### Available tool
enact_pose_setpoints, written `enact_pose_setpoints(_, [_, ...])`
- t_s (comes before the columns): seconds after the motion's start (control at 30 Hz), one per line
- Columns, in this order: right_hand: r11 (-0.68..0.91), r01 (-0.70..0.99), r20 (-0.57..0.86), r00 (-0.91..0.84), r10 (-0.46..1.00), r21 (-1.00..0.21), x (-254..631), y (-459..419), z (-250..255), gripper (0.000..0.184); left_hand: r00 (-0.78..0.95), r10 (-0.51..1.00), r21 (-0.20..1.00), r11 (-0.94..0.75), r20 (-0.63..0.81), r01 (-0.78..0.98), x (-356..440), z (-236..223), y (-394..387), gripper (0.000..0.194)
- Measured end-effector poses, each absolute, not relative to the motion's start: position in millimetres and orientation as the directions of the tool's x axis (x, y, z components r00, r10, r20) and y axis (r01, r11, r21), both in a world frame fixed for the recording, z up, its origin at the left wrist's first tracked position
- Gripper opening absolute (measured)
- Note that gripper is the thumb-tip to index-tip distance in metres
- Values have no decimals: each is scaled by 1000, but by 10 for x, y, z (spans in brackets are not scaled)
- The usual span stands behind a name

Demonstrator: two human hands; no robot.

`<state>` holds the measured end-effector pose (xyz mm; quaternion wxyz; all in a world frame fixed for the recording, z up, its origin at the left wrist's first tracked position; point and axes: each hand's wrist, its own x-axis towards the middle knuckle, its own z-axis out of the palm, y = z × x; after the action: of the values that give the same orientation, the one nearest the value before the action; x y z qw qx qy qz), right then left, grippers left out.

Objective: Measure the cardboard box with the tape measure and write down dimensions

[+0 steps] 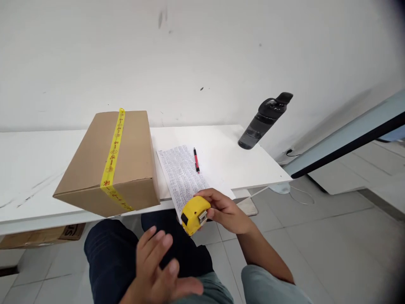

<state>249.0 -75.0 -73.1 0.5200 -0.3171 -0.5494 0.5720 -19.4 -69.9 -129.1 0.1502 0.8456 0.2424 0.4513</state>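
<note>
A yellow tape measure (pixel 193 212) is gripped in my right hand (pixel 226 211), held just past the table's front edge, over the near end of a written sheet. Its metal end hook faces right, toward my fingers. Below and to the left, my left hand (pixel 160 270) hovers above my lap with its fingers spread and nothing in it. The sheet of paper (pixel 180 169), covered in dense handwriting, lies on the table and hangs over the edge. A red and black pen (pixel 196 160) lies on its right side.
A cardboard box (pixel 133 156) with yellow printed tape (pixel 112 156) stands on the white table (pixel 218 139) at left. A dark water bottle (pixel 259 124) stands near the table's right end. Another carton (pixel 44 237) sits below the table at left. A cable (pixel 253 195) hangs near the right corner.
</note>
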Motion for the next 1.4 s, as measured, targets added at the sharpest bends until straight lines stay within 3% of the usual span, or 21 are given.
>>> enact_pose_setpoints(0.07, [47, -300, 119, -225, 967, -953, 2420, -835, -967, 43, 370, 544, 507, -838, 753, 201, 282, -1417, -681, 115])
enact_pose_setpoints(0.1, [17, -306, 83, -206, 975, -952, 2378, -891, -1075, 46, 343, 566, 549, -821, 750, 156, 449, -1451, -669, 113])
enact_pose_setpoints(0.17, [22, -247, 65, -167, 984, -969, 2333, -1000, -1226, 51, 374, 646, 671, -737, 665, 81, 625, -1487, -652, 89])
enact_pose_setpoints(0.23, [133, -45, 139, -192, 971, -990, 2412, -1035, -1240, 53, 398, 699, 752, -659, 594, 34, 637, -1511, -640, 65])
enact_pose_setpoints(0.3, [299, 272, 232, -251, 940, -915, 2649, -898, -1106, 52, 418, 731, 802, -597, 539, 12, 579, -1522, -616, 65])
enact_pose_setpoints(0.37, [354, 613, 303, -190, 934, -706, 2994, -544, -895, 48, 464, 721, 815, -579, 515, -5, 535, -1500, -550, 78])
enact_pose_setpoints(0.43, [201, 895, 305, -78, 949, -399, 3341, -31, -708, 42, 540, 670, 796, -606, 509, 1, 547, -1437, -417, 84])
enact_pose_setpoints(0.5, [152, 983, 221, -127, 967, -101, 3593, 498, -611, 52, 611, 626, 769, -638, 485, 43, 609, -1346, -225, 72])
enact_pose_setpoints(0.53, [210, 976, 147, -201, 969, -54, 3670, 722, -600, 56, 629, 637, 776, -626, 446, 83, 651, -1296, -118, 64])
enact_pose_setpoints(0.63, [318, 938, 79, -309, 948, -136, 3752, 1106, -667, 47, 611, 738, 848, -492, 287, 197, 765, -1170, 181, 55])
enact_pose_setpoints(0.8, [285, 898, 261, -202, 944, -335, 3759, 1019, -830, 25, 586, 797, 886, -369, 146, 281, 832, -1080, 421, 43])
enact_pose_setpoints(0.9, [247, 801, 354, -47, 934, -546, 3744, 885, -940, 41, 562, 824, 887, -312, 73, 342, 848, -1047, 503, 40])
enact_pose_setpoints(1.03, [227, 608, 270, -21, 963, -761, 3656, 779, -1076, 63, 586, 810, 918, -231, -3, 323, 877, -1013, 638, 40])
enact_pose_setpoints(1.2, [132, 491, 127, -44, 991, -861, 3587, 726, -1059, 61, 628, 777, 939, -187, -38, 288, 877, -1030, 682, 40])
enact_pose_setpoints(1.4, [2, 466, 48, 88, 995, -885, 3542, 716, -989, 49, 612, 788, 928, -183, -60, 326, 872, -1046, 641, 41])
